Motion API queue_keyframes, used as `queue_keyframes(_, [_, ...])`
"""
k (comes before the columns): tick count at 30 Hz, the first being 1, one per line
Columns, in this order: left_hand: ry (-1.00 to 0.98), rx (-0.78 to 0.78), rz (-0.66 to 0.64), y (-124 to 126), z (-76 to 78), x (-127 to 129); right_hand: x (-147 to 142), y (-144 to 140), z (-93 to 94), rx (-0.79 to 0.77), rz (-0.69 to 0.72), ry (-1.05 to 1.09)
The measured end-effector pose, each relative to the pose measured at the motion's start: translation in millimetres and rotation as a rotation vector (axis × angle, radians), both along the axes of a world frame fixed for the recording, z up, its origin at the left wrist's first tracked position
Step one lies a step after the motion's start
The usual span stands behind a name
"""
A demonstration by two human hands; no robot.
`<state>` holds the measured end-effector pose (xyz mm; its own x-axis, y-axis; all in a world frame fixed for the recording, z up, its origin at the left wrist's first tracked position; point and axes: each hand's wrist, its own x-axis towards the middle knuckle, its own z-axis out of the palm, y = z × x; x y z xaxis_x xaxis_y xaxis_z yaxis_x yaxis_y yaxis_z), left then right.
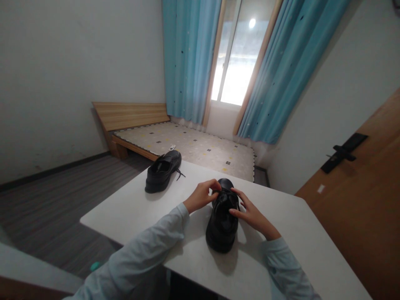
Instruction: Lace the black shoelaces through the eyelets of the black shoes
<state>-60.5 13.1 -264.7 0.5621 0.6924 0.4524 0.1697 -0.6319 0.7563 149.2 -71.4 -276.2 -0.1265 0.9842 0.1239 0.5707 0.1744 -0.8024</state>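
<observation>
Sitting on the table, the nearer shoe looks light but slick, probably best held by the sides, left hand pinching its top, right hand half-open against it.

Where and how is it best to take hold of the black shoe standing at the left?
Probably hold that shoe by its heel, coming from above and the near side: its opening faces up, its heel is the near end, and the lace trails off right.

The left hand and right hand touch a black lace-up shoe on the white table (a second shoe stands left).
</observation>
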Motion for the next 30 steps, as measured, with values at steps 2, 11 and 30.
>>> queue_keyframes(2, [0.012, 0.018, 0.006, 1, -0.1, -1, 0, 0, 0.7, -0.005, 0.002, -0.001])
queue_keyframes(11, [0.011, 0.021, 0.060, 1, -0.9, -3, 0, 0, 2.0, -0.006, 0.001, 0.009])
queue_keyframes(30, [0.036, -0.060, 0.139, 6, 0.6, -3, 4, 0, -2.3, 0.006, 0.007, 0.010])
